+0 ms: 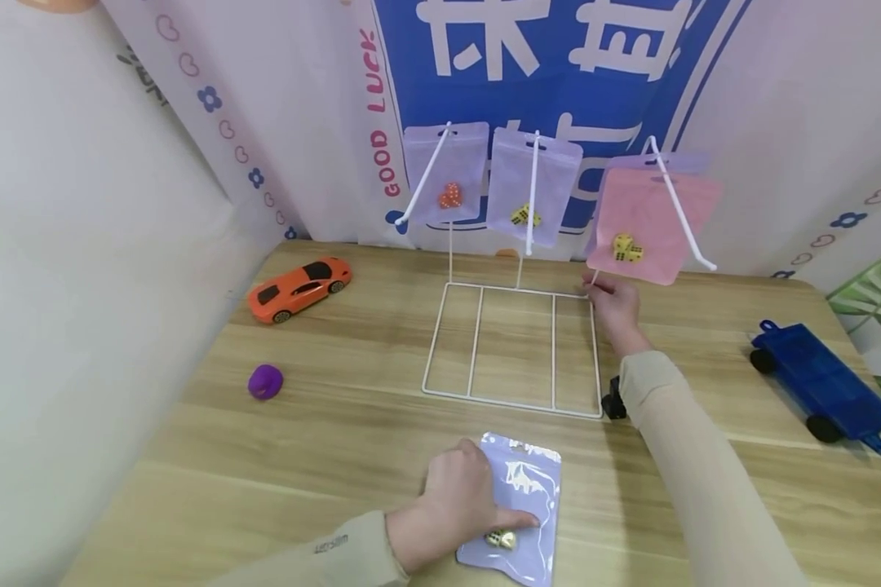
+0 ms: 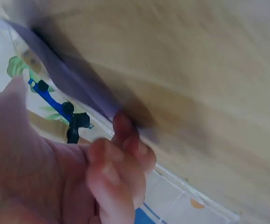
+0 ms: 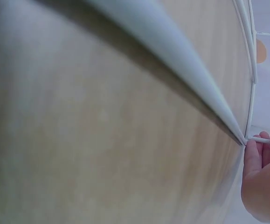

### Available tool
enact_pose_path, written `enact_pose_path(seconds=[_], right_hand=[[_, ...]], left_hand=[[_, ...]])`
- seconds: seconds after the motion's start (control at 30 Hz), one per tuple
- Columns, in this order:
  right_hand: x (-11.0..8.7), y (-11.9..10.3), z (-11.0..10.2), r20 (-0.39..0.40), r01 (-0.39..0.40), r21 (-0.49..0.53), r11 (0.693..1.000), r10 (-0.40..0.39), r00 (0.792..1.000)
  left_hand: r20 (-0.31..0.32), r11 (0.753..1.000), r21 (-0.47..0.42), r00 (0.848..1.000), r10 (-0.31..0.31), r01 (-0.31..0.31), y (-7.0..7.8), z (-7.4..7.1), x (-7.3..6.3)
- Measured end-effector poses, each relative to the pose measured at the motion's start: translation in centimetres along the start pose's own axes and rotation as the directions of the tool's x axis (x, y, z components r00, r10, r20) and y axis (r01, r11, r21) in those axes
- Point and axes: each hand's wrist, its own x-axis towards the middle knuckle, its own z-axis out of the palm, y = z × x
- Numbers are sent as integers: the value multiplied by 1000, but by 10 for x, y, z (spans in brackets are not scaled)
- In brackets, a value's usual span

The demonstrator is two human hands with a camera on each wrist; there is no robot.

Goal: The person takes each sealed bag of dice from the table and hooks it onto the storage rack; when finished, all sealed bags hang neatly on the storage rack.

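Observation:
On the table in front lies a pale purple zip pouch (image 1: 539,481) with yellow dice (image 1: 501,539) in it. My left hand (image 1: 455,505) is over its left side, thumb stretched across the pouch and other fingers bent. In the left wrist view, fingertips (image 2: 125,128) touch the pouch's edge (image 2: 72,81) and the thumb stands apart from them. At the back right corner of a white wire display rack (image 1: 514,403), my right hand (image 1: 617,308) pinches an upright wire (image 3: 260,139). Above it hangs a pink pouch (image 1: 661,212) with yellow dice, in front of a purple one.
Two more purple pouches (image 1: 446,163) (image 1: 529,179) hang on the rack's other hooks. An orange toy car (image 1: 301,289) and a small purple hat-shaped piece (image 1: 265,381) lie left. A blue toy trailer (image 1: 825,379) stands right. A black object (image 1: 613,399) is beside the rack's base.

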Motion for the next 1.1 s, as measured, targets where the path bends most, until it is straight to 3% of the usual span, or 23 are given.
enact_pose_path(seconds=[0.13,0.2,0.27,0.3,0.37,0.4,0.47,0.5,0.57,0.63,0.67,0.73,0.77,0.83,0.9,0.93,1.0,1.1], right_hand=[[0,-4,0,-8,-5,18,1000,5,1000],[0,-5,0,-11,-4,15,1000,5,1000],[0,-6,0,-11,-4,11,1000,4,1000],[0,-6,0,-10,-4,14,1000,4,1000],[0,-6,0,-5,-11,24,1000,11,1000],[0,-7,0,0,-10,25,1000,10,1000],[1,-7,-1,4,-7,27,1000,7,1000],[1,-7,-1,5,-3,23,1000,3,1000],[1,-6,-2,7,8,9,1000,-8,1000],[1,-6,-3,7,9,-14,1000,-9,1000],[0,-6,-3,11,7,-9,1000,-7,1000],[-2,-8,-4,36,-46,102,994,42,998],[-3,-8,-4,22,-51,117,992,48,999],[-5,-8,-4,-7,-44,149,988,45,999],[-6,-6,-3,-41,-21,170,985,29,999],[-6,-4,-2,-70,8,109,994,0,998],[-4,-1,-1,-83,42,61,997,-37,996],[-1,1,0,-61,24,43,999,-21,998]], left_hand=[[6,998,32,998,56,-57,3,0,3],[7,994,-9,994,105,-104,0,1,5],[17,980,-130,988,153,-149,-4,1,7],[27,961,-221,984,177,-167,-8,0,8],[54,888,-424,974,218,-176,-17,-6,11],[68,833,-529,970,232,-162,-23,-9,14],[70,674,-729,965,252,-123,-35,-20,20],[58,586,-804,966,252,-104,-42,-27,23],[17,387,-919,972,236,-78,-56,-42,31],[-56,186,-978,981,188,-92,-68,-59,40],[-91,102,-989,984,154,-108,-72,-68,43],[-176,-28,-984,982,73,-175,-78,-84,50],[-225,-68,-973,974,30,-222,-80,-91,52],[-288,-117,-950,957,-38,-291,-81,-101,57],[-329,-137,-931,941,-85,-338,-81,-107,61],[-334,-144,-927,937,-101,-346,-81,-109,63],[-329,-145,-927,936,-124,-345,-81,-112,67],[-312,-132,-934,939,-145,-331,-80,-112,71]])
